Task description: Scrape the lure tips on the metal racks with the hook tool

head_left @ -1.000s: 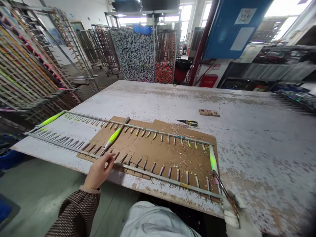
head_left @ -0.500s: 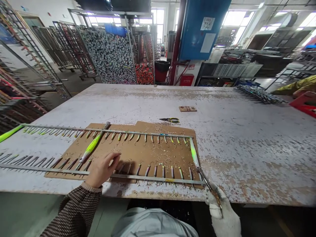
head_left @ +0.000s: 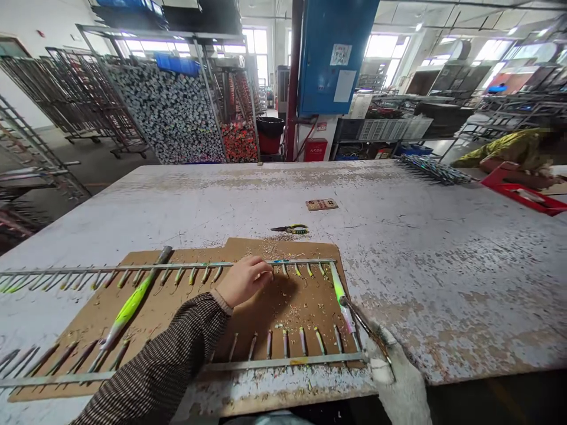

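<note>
A long metal rack frame (head_left: 283, 361) with rows of hooked pins lies on a brown cardboard sheet (head_left: 186, 301) on the worn white table (head_left: 443, 248). My left hand (head_left: 245, 279), in a dark checked sleeve, rests with curled fingers on the frame's far bar (head_left: 301, 262). My right hand (head_left: 401, 389) wears a white glove and grips thin pliers (head_left: 365, 326), whose tips meet a green and pink lure (head_left: 342, 295) at the frame's right end. A second green lure (head_left: 128, 308) lies across the frame at the left.
Small yellow-handled pliers (head_left: 291, 228) and a little brown block (head_left: 321, 205) lie beyond the cardboard. A red tray (head_left: 522, 192) and a person in yellow (head_left: 509, 150) are at the far right. Wheeled racks (head_left: 163, 118) stand behind the table.
My left hand moved from the frame's near bar across to its far bar. The view has swung to the right, and the right hand with the pliers stays at the lure.
</note>
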`<state>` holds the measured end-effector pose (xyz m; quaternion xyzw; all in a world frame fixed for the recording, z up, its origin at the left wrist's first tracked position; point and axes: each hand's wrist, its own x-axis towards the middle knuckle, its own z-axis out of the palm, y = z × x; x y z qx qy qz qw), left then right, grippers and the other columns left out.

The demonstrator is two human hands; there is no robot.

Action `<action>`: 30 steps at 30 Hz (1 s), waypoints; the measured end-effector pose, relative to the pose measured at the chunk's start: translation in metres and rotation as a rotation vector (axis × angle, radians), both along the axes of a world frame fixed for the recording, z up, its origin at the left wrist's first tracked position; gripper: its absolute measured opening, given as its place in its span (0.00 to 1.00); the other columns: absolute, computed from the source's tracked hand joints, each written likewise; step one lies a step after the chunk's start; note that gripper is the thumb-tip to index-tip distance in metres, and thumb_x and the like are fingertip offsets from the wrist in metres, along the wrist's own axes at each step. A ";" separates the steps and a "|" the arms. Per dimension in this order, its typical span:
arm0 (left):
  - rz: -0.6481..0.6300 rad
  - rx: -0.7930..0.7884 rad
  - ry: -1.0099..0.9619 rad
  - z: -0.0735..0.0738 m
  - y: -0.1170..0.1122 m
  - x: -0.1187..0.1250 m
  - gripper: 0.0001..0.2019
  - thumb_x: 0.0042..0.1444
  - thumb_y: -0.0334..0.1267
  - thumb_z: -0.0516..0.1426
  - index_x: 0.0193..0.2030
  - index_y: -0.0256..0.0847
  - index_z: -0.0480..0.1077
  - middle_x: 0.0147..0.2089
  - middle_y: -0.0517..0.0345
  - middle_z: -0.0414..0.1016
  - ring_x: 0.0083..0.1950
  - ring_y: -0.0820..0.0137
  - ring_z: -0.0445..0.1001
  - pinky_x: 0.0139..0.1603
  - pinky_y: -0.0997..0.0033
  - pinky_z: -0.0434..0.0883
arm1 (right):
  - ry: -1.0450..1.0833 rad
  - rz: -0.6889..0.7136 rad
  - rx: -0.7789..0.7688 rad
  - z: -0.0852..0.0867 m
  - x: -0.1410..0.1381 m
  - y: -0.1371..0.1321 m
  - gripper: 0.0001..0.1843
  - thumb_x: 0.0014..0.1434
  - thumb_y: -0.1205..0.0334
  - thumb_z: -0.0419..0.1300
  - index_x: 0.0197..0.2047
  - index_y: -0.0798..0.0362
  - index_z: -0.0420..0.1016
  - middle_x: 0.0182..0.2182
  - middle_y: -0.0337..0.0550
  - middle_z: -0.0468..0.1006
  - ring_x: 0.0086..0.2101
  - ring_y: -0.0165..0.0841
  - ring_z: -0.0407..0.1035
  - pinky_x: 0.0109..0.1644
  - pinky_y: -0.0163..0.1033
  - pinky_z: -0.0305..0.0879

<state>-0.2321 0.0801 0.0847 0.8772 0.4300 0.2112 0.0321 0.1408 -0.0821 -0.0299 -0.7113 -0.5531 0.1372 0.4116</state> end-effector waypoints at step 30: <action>0.044 -0.203 -0.040 -0.101 0.094 0.175 0.08 0.65 0.44 0.62 0.37 0.42 0.77 0.47 0.51 0.81 0.53 0.59 0.76 0.63 0.51 0.65 | 0.198 -0.137 -0.073 -0.010 0.012 0.063 0.28 0.65 0.43 0.57 0.63 0.43 0.81 0.36 0.43 0.88 0.39 0.48 0.84 0.42 0.45 0.83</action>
